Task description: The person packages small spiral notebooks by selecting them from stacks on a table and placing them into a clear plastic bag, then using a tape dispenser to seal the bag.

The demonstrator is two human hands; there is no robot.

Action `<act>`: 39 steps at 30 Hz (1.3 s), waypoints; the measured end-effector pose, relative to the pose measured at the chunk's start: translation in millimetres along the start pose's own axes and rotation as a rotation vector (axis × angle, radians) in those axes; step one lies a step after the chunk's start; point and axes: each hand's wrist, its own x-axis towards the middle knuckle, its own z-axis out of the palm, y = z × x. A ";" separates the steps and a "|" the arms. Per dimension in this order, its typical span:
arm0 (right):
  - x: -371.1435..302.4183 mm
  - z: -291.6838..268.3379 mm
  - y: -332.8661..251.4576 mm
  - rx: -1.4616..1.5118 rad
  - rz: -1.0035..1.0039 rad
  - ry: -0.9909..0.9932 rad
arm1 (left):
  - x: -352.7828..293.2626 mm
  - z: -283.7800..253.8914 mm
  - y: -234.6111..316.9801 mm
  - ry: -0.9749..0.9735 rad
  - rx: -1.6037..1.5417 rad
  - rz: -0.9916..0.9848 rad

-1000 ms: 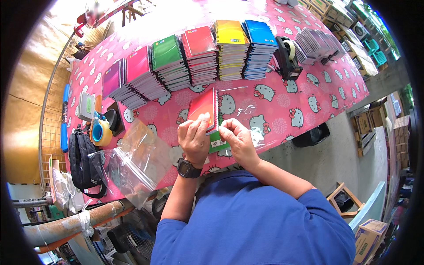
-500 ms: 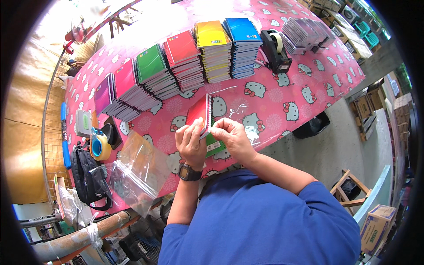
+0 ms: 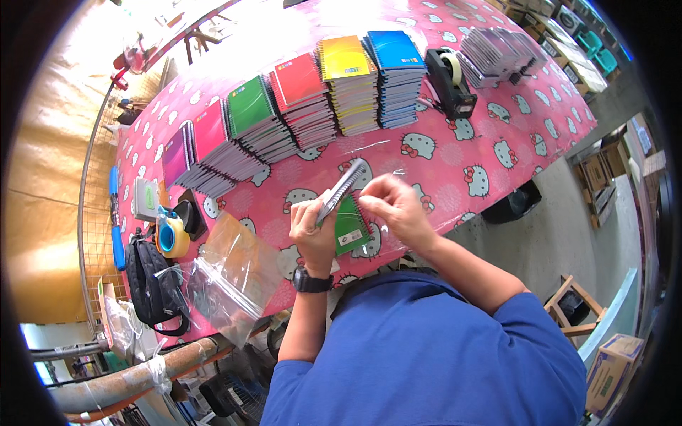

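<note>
My left hand (image 3: 312, 231) is closed around a spiral-bound notebook (image 3: 343, 188), which is tilted up so that its wire-bound edge and thin side show. Just to its right is my right hand (image 3: 401, 209), apart from the notebook. Its thumb and curled fingers have a small gap between them, slightly blurred, and nothing shows in them. Beneath both hands a green spiral notebook (image 3: 352, 226) with a white label lies on the table, partly covered by my left hand and the held notebook.
Across the pink patterned table (image 3: 455, 153) runs a row of notebook stacks: purple, pink, green (image 3: 250, 105), red, yellow and blue (image 3: 395, 51). To their right stand a black tape dispenser (image 3: 452, 84) and clear-wrapped packs (image 3: 501, 55). Plastic bags (image 3: 231, 280) and a black bag (image 3: 148, 287) lie left.
My left hand has turned the red-covered notebook edge-up. My right hand has come off its spiral and moved right. More of the green notebook below shows.
</note>
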 end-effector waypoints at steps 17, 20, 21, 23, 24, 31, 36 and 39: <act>46.5 -36.6 71.3 0.113 0.188 0.044 | -69.5 -28.9 -75.9 -0.016 -0.115 -0.846; 43.3 -22.7 100.6 -0.214 0.193 0.117 | -82.0 -13.3 -79.1 0.060 -0.380 -1.014; 40.1 -17.5 106.2 -0.479 0.095 0.048 | -83.9 -10.0 -78.8 0.070 -0.382 -1.019; 34.5 -11.9 117.1 -0.747 -0.010 -0.030 | -84.5 -4.6 -76.8 -0.125 -0.191 -0.934; 31.6 -10.5 121.8 -0.876 -0.087 0.004 | -84.3 -3.1 -74.2 -0.117 -0.194 -0.938; 38.1 -17.3 131.3 -0.684 0.147 0.006 | -72.7 -2.0 -68.3 -0.249 -0.039 -0.839; 31.6 -6.2 131.5 -0.804 0.028 0.005 | -51.1 2.7 -72.3 -0.415 -0.536 -1.096; 37.3 12.9 119.3 -0.746 0.170 -0.079 | -88.8 10.0 -114.6 -0.328 -0.188 -0.834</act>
